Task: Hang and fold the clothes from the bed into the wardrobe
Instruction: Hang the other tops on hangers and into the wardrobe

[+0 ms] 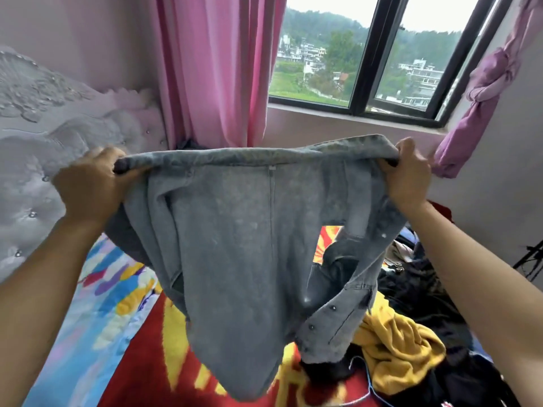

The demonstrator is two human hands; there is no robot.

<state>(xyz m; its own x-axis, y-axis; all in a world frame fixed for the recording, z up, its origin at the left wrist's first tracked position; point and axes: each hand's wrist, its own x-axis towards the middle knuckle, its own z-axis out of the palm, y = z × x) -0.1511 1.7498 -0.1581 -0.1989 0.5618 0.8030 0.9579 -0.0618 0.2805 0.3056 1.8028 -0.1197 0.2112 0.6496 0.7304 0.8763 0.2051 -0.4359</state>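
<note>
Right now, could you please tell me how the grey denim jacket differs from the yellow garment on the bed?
The grey denim jacket is held up, spread between the left hand and right hand; the yellow garment lies crumpled on the bed, untouched. The jacket shows snap buttons; the yellow garment shows none. Both are clothes not yet put away.

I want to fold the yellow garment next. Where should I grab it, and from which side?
Probably pinch the bunched ridge along the top of the yellow garment, coming from above on the right. It lies crumpled on dark clothes, no collar or sleeve shows, and the held denim jacket hangs in front of its left edge.
</note>
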